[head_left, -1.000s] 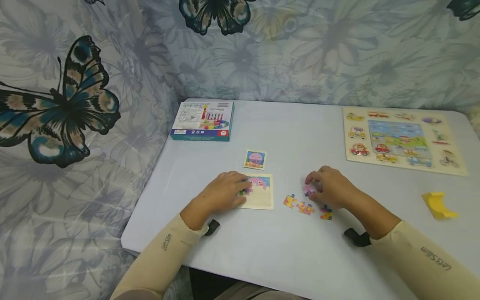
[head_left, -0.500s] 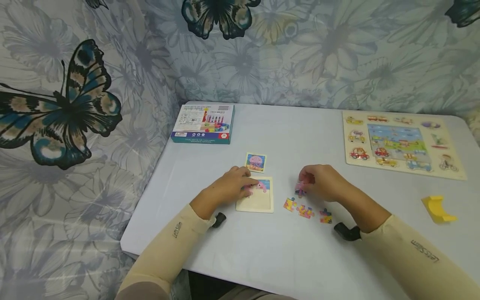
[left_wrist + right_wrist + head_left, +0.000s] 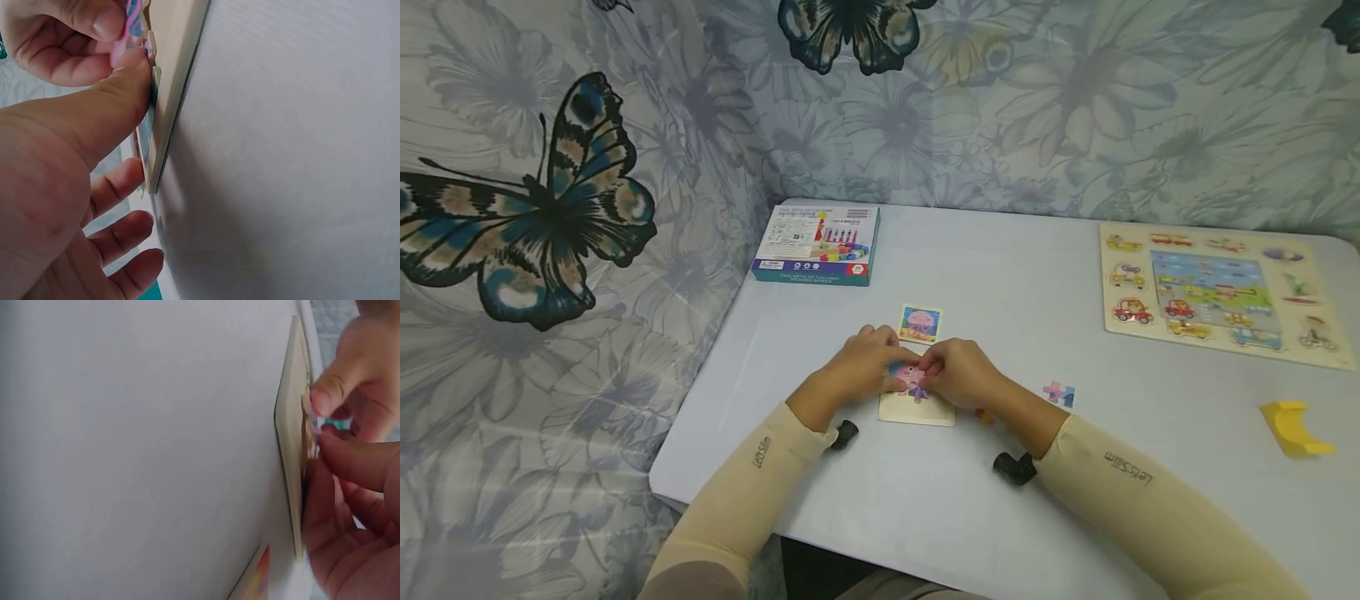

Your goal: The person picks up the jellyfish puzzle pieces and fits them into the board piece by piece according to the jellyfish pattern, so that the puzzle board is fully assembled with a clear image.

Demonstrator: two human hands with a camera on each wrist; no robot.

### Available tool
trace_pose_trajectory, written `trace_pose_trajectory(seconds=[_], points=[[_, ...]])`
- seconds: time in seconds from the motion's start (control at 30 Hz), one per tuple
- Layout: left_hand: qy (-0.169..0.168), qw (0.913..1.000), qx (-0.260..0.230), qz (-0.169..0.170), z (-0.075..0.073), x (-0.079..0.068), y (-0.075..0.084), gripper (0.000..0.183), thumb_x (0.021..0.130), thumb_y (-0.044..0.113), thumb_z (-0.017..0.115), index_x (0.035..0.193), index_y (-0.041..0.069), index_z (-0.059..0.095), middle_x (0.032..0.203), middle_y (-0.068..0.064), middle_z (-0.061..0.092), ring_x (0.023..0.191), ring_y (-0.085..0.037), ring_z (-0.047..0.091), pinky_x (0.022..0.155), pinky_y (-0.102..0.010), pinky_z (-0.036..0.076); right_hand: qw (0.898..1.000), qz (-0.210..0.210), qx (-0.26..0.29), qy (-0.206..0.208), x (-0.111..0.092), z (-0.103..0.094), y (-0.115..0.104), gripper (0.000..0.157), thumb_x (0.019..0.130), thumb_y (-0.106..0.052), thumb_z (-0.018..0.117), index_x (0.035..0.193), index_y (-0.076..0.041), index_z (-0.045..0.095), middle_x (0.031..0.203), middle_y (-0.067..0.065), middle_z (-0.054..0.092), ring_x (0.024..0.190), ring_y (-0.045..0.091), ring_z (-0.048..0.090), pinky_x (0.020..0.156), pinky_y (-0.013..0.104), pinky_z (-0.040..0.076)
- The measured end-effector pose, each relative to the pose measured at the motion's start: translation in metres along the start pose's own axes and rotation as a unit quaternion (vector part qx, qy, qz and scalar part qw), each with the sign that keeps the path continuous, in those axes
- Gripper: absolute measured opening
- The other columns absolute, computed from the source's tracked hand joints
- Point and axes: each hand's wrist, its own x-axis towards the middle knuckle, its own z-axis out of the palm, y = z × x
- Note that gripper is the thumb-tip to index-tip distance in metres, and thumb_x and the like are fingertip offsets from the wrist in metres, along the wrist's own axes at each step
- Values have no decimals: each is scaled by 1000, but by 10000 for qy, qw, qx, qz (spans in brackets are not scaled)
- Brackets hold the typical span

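Note:
A small square wooden jigsaw tray (image 3: 917,413) lies on the white table, its lower part bare wood and its upper part filled with pink and blue pieces. My right hand (image 3: 966,377) pinches a pink and blue jigsaw piece (image 3: 133,24) between thumb and fingers at the tray's middle. My left hand (image 3: 859,371) rests at the tray's left side, its thumb pressing pieces by the held one while the other fingers spread loosely. A small picture card (image 3: 920,323) with a pink octopus lies just beyond the tray. Both hands partly cover the pieces.
A loose pink and blue piece (image 3: 1060,394) lies beyond the right forearm. An orange piece (image 3: 985,416) is mostly hidden under the right wrist. A box (image 3: 816,244) stands back left, a vehicle puzzle board (image 3: 1225,292) back right, and a yellow curved block (image 3: 1296,429) far right.
My right hand has carried a jigsaw piece left from the loose pieces to the tray. My left hand has shifted slightly on the tray, its thumb now by the held piece.

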Motion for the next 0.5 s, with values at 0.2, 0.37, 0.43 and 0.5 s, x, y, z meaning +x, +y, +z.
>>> trace_pose_trajectory(seconds=[0.2,0.37,0.43,0.5], points=[[10,10000,-55,-40,-4,1,2,48,87,44,79,133,40,68,114,6,49,104,-16,41,87,-33,39,9985,-194,-502,43,4,0,-7,11,86,-16,83,92,-9,76,76,-2,66,73,15,58,65,27,49],[-86,9998,-146,-38,-6,2,2,47,88,46,78,133,41,68,114,5,50,103,-17,42,87,-34,39,9952,-218,-926,206,6,-4,-5,23,81,-25,88,85,-11,71,77,-2,65,73,16,56,65,29,46],[-66,9999,-148,-13,-5,3,2,45,89,47,77,133,42,68,114,5,51,102,-16,42,87,-34,40,9943,-171,-1030,208,8,-4,-3,27,80,-29,89,83,-12,68,76,-1,63,72,17,55,64,29,45],[4,9998,-194,12,-5,5,2,42,90,46,76,131,41,69,113,5,52,102,-16,43,87,-34,40,9941,-153,-1061,177,10,-5,0,29,80,-32,89,82,-12,68,76,-1,62,72,17,54,63,29,44]])
